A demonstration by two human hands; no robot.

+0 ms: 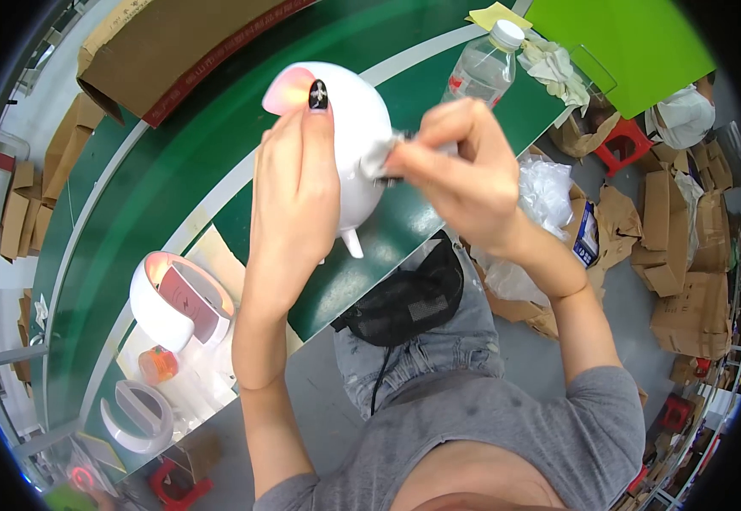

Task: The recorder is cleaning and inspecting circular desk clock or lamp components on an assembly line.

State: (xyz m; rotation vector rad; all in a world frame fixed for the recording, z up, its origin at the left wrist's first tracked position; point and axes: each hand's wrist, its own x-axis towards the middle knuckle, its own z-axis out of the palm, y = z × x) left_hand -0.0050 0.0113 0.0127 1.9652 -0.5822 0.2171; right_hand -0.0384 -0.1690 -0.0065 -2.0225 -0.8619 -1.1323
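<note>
A glossy white rounded housing [357, 106], with a pink ear-shaped opening at its upper left and a short white leg at its lower end, stands over the green table. My left hand [294, 187] holds it from the left, thumb along the top; the other fingers are partly hidden behind it. On the housing's right side, my right hand [477, 175] pinches a small white cloth [376, 159] against the surface. Something small and dark shows beside the cloth, too blurred to name.
A clear bottle [483, 68] with a white cap stands behind my right hand. At the left lie a white curved lamp-like piece [161, 298], an orange jar [158, 364] and a pale ring-shaped part [144, 417]. Cardboard boxes [686, 311] crowd the floor at right.
</note>
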